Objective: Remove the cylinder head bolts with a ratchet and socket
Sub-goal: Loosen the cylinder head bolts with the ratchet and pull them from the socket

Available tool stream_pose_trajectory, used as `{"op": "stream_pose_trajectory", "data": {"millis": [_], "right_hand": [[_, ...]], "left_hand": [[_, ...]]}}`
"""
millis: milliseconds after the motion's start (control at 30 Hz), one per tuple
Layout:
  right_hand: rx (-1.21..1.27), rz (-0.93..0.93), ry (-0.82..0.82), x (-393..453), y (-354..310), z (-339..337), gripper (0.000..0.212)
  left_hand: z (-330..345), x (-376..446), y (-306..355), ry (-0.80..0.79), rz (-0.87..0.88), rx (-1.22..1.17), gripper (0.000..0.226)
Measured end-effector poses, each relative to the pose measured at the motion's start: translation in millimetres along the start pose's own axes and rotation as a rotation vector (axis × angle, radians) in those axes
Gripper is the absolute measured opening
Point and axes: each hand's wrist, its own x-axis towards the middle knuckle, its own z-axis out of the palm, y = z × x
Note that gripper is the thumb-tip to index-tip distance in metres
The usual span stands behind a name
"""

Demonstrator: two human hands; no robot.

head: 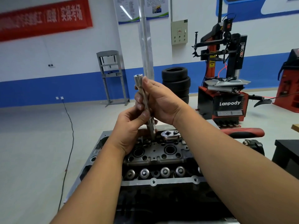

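A dark cylinder head (pixel 155 156) with round bores and a row of valve spring caps lies on the engine block in front of me. Above its far edge I hold a long chrome extension bar with a socket (pixel 138 81) upright. My right hand (pixel 159 101) grips its upper part, thumb up near the top end. My left hand (pixel 131 126) pinches the bar lower down, just above the thicker socket end (pixel 151 125). A ratchet with a chrome head (pixel 170 135) and red-black handle (pixel 244 132) lies flat on the head's far side.
A metal tray rim (pixel 90 159) borders the engine on the left. A black stand (pixel 286 152) sits at right. Behind are a red tyre changer (pixel 226 101), stacked tyres (pixel 177 81), a grey press frame (pixel 113 78) and a floor cable (pixel 69 136).
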Motion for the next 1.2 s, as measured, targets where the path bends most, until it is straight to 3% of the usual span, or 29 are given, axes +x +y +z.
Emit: {"op": "stream_pose_trajectory", "data": {"millis": [133,333,500,700,867,1067,1200], "right_hand": [[-0.010,0.016,0.012,-1.4,-2.5,-0.4,0.038],[-0.002,-0.016,0.025,-2.4,-1.9,2.1,0.029],[-0.031,0.035,0.059,-0.9,-4.4,2.0,0.044],[-0.005,-0.019,0.056,-0.7,-2.0,2.7,0.030],[0.001,0.033,0.053,-1.6,-6.8,1.1,0.043],[0.018,-0.034,0.045,-3.8,-8.1,1.2,0.017],[0.007,-0.046,0.035,-4.4,-9.4,1.1,0.017]], "left_hand": [[-2.1,1.9,-0.8,-0.013,-0.039,-0.053,0.020],[-3.9,2.4,-3.1,0.031,0.019,0.029,0.023],[-6.0,3.9,-3.8,-0.030,-0.040,-0.045,0.020],[-3.3,1.9,-2.2,0.011,0.018,0.040,0.015],[-2.9,2.1,-1.2,-0.024,-0.036,-0.020,0.023],[-4.3,0.6,-1.0,0.013,0.027,0.036,0.014],[-4.4,0.8,-0.9,0.013,0.014,0.064,0.018]]}}
